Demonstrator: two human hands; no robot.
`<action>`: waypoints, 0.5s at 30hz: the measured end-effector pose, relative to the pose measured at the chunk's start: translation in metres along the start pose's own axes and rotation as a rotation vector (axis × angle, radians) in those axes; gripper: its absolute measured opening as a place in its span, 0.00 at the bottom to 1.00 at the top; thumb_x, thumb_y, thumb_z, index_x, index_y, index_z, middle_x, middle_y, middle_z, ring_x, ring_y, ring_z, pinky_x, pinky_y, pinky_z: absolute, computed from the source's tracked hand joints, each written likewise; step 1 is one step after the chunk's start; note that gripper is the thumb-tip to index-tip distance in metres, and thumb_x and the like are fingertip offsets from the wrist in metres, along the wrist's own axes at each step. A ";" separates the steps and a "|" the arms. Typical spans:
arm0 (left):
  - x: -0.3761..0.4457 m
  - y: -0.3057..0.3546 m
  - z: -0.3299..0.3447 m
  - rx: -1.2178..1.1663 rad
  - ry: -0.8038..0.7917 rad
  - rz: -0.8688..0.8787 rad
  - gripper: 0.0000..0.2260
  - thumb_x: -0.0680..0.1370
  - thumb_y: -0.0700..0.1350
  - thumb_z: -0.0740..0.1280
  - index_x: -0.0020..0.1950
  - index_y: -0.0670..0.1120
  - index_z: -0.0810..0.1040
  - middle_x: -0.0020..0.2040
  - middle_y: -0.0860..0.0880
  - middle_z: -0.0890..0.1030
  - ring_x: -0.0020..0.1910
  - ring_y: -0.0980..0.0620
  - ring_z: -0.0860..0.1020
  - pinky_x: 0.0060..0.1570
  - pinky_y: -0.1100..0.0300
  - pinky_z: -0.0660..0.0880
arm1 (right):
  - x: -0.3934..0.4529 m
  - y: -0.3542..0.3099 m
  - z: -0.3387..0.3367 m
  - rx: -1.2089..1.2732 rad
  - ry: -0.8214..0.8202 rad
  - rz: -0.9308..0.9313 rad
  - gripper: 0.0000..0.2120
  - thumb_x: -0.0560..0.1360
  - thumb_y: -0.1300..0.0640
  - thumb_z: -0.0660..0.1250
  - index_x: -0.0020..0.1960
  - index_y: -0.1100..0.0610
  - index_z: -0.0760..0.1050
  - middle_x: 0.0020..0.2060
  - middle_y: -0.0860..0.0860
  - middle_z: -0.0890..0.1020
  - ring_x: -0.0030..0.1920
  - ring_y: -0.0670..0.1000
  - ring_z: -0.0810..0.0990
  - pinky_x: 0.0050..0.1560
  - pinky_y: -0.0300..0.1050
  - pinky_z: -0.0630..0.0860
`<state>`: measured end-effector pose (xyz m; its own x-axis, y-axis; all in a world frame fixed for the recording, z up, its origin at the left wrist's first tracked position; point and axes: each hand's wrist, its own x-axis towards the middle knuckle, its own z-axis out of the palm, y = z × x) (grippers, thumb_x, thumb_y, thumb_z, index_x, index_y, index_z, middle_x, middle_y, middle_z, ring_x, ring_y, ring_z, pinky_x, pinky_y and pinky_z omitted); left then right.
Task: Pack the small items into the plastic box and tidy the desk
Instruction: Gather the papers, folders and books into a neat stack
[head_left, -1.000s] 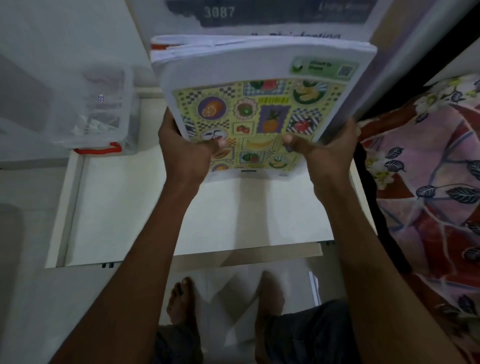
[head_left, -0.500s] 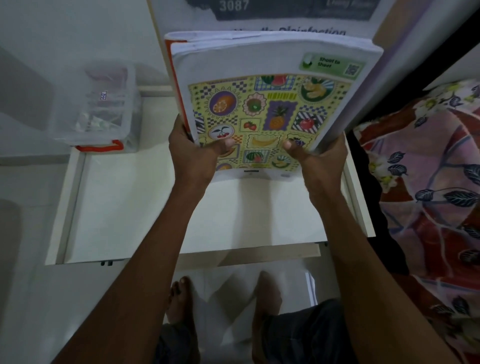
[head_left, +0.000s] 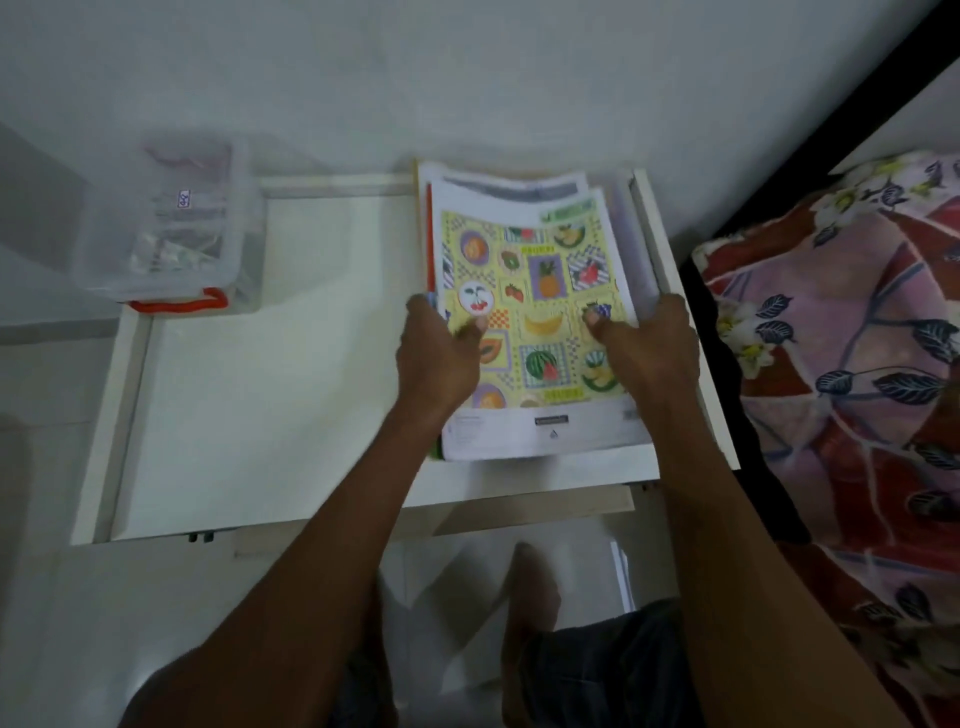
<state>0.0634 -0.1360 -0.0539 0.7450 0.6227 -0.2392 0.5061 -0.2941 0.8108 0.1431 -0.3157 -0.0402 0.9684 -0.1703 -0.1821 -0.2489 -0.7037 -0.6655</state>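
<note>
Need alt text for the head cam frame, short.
Both hands, left hand and right hand, grip a stack of papers with a fruit-print cover, lying at the right end of a white desk. A clear plastic box with an orange handle sits at the far left corner.

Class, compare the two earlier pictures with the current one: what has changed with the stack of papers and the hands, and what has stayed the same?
The stack of papers, held upright and raised before, has been lowered flat onto the right side of the desk. The left hand and right hand still grip its near edge; nothing was let go. The plastic box stays at the desk's far left corner.
</note>
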 end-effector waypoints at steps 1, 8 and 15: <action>-0.006 -0.002 0.011 0.018 -0.076 -0.018 0.26 0.77 0.48 0.71 0.69 0.40 0.66 0.67 0.41 0.75 0.64 0.41 0.76 0.53 0.59 0.70 | 0.004 0.006 -0.003 -0.064 -0.022 0.028 0.34 0.68 0.40 0.75 0.64 0.59 0.68 0.60 0.56 0.78 0.60 0.60 0.78 0.59 0.56 0.77; -0.011 -0.006 0.036 0.129 -0.262 -0.012 0.50 0.76 0.50 0.72 0.79 0.37 0.37 0.79 0.39 0.50 0.79 0.39 0.52 0.77 0.48 0.54 | 0.015 0.024 -0.009 -0.237 -0.074 0.042 0.40 0.75 0.40 0.70 0.73 0.65 0.61 0.68 0.65 0.67 0.69 0.65 0.68 0.65 0.57 0.69; -0.001 -0.006 0.038 0.374 -0.179 0.036 0.49 0.74 0.59 0.71 0.80 0.39 0.45 0.75 0.41 0.55 0.74 0.40 0.57 0.71 0.45 0.62 | 0.007 0.019 -0.003 -0.323 -0.017 -0.033 0.38 0.78 0.44 0.67 0.74 0.69 0.57 0.69 0.66 0.65 0.70 0.66 0.64 0.67 0.56 0.65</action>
<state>0.0759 -0.1627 -0.0793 0.8120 0.4812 -0.3303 0.5770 -0.5767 0.5783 0.1448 -0.3327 -0.0519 0.9749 -0.1337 -0.1781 -0.1968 -0.8917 -0.4075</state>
